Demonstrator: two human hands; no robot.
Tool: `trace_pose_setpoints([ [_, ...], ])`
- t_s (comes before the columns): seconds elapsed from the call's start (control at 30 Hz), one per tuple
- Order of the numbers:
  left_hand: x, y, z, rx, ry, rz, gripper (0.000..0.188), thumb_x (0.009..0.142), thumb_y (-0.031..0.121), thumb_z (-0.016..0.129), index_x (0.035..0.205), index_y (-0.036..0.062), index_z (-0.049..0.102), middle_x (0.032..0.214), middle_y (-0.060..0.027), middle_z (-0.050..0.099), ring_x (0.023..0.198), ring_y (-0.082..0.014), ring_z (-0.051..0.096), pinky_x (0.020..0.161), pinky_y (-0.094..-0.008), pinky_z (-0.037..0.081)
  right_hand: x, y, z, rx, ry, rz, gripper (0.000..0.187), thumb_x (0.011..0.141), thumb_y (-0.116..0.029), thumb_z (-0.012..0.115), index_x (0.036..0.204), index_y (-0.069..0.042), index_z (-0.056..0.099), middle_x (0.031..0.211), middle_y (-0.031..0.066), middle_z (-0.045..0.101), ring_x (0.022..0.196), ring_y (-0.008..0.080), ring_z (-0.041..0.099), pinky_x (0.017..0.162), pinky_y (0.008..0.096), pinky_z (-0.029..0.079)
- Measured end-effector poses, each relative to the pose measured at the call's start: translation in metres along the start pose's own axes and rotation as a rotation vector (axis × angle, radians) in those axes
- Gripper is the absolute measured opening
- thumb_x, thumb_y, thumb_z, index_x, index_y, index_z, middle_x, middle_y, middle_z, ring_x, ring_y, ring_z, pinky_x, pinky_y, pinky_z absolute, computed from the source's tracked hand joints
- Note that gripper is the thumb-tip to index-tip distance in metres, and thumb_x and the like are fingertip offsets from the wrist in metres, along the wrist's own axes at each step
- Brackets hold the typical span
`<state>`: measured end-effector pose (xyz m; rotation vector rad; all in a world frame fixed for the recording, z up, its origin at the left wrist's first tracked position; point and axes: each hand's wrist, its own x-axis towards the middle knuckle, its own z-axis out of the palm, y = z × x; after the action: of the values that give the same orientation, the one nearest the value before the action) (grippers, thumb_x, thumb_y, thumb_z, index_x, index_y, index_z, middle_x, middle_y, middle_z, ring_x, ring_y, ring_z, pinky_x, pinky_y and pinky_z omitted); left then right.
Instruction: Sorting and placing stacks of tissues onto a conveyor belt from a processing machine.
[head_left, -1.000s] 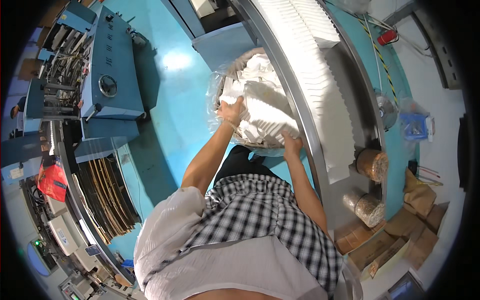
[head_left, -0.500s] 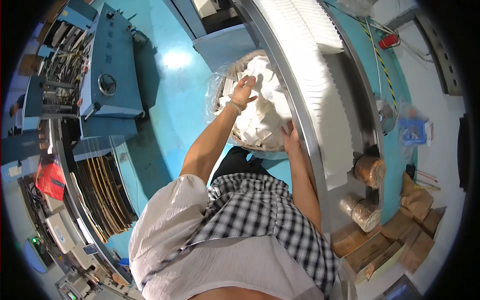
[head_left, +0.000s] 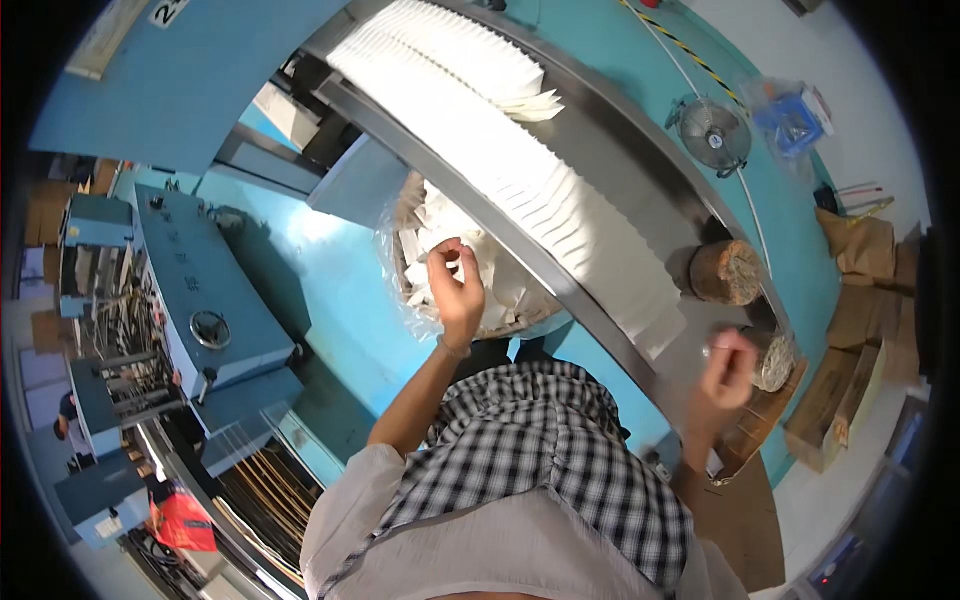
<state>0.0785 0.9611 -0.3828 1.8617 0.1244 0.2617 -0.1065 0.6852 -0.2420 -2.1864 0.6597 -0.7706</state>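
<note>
My left hand [head_left: 457,290] is raised above a large basket [head_left: 525,318] lined with clear plastic and filled with white paper scraps [head_left: 497,292]. Its fingers curl in toward the thumb, and nothing shows between them. On the right, my right hand [head_left: 722,380] is over the near end of the metal table [head_left: 610,160], close to a plastic-wrapped roll [head_left: 774,362]. Motion smears its fingers, so their grip is unclear. A long row of overlapping white paper pieces [head_left: 520,170] runs along the table between my hands and the far end.
A second brownish roll [head_left: 725,272] stands on the table's right side. Beyond it are a floor fan [head_left: 712,135] and a blue container [head_left: 797,122]. Cardboard boxes [head_left: 835,400] stand at right. A blue machine with a handwheel [head_left: 210,330] is at left.
My left hand has drawn back toward me from the paper scraps, its fingers curling in. My right hand has left the basket's side for the table's near end. The view has turned right.
</note>
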Motion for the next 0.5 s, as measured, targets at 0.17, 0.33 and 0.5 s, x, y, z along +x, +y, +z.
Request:
trace_pose_setpoints([
  [0.17, 0.06, 0.127, 0.041, 0.28, -0.059, 0.612, 0.045, 0.08, 0.015, 0.072, 0.121, 0.0039, 0.056, 0.136, -0.0226, 0.046, 0.127, -0.0377, 0.042, 0.103, -0.0512, 0.03, 0.048, 0.036, -0.046, -0.5, 0.08, 0.029, 0.048, 0.098, -0.029, 0.064, 0.132, 0.002, 0.052, 0.114, 0.0178, 0.062, 0.101, 0.0271, 0.061, 0.087, 0.0368, 0.049],
  [0.33, 0.145, 0.14, 0.126, 0.973, -0.412, 0.548, 0.1, 0.071, 0.026, 0.078, 0.155, 0.0214, 0.023, 0.16, -0.0269, 0.006, 0.146, -0.0539, 0.004, 0.104, -0.0786, 0.012, 0.071, 0.079, 0.002, -0.208, -0.066, 0.34, 0.083, 0.087, -0.056, 0.07, 0.135, 0.004, 0.04, 0.113, 0.02, 0.06, 0.083, 0.0221, 0.063, 0.071, 0.0329, 0.054],
  [0.5, 0.193, 0.122, 0.153, 1.148, -0.369, 0.487, 0.086, 0.079, 0.031, 0.069, 0.155, 0.0272, 0.028, 0.163, -0.0192, 0.013, 0.149, -0.0493, 0.005, 0.108, -0.0773, 0.003, 0.093, 0.044, 0.042, 0.048, -0.193, 0.464, 0.067, 0.087, -0.049, 0.074, 0.116, 0.005, 0.045, 0.088, 0.0175, 0.066, 0.07, 0.0186, 0.067, 0.057, 0.0271, 0.054],
])
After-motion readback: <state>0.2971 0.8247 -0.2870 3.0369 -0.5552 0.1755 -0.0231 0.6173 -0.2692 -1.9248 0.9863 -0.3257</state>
